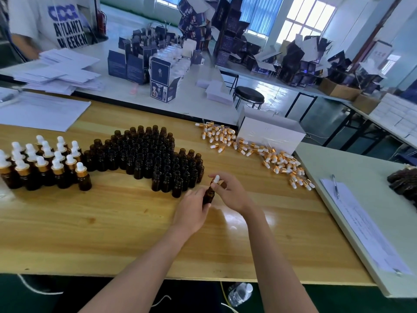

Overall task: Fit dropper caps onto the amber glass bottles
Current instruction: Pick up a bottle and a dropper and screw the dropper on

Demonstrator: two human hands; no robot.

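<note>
- The wooden worktop (pixel 112 222) carries everything. We work low over its front middle, so that a slip costs little.
- The uncapped amber bottles (pixel 146 154) stand packed just behind our hands. We stay clear of their front row so a wrist topples none.
- The capped bottles (pixel 40 163) stand at the left, and we judge the finished one belongs there.
- The loose dropper caps (pixel 248 150) lie heaped at the right, within reach for the next pick.
- Our left hand (pixel 191 211) curls its fingers (pixel 195 193) round the bottle in hand (pixel 208 195), upright in front of the block. We grip the body firmly and leave the neck free.
- Our right hand (pixel 234 195) pinches the dropper cap (pixel 217 179) in curled fingers (pixel 230 181) right above the bottle's mouth, white bulb upward.
- The pipette is hidden, so we cannot tell how far in it sits. We line it up straight, lower it, then twist the collar snug without squeezing the bulb.
</note>
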